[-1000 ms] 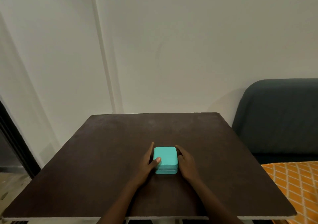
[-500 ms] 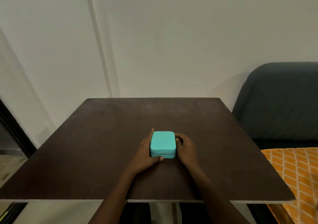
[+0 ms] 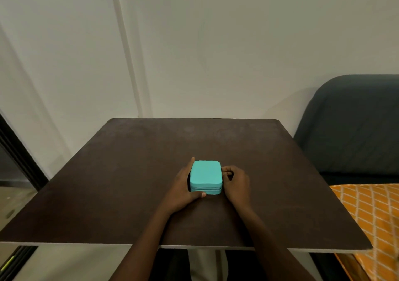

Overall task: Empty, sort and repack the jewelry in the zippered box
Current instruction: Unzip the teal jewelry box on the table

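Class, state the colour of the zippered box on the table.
Turquoise; the head view shows the zippered box clearly.

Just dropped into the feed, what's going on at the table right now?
A person sits at a dark brown table with a small turquoise zippered jewelry box in front of them. The left hand braces the box's left side, fingers straight along it and thumb across the near edge. The right hand is at the box's right side with fingers curled, seemingly at the zipper, though the pull itself can't be made out. The box looks closed; no jewelry is out.
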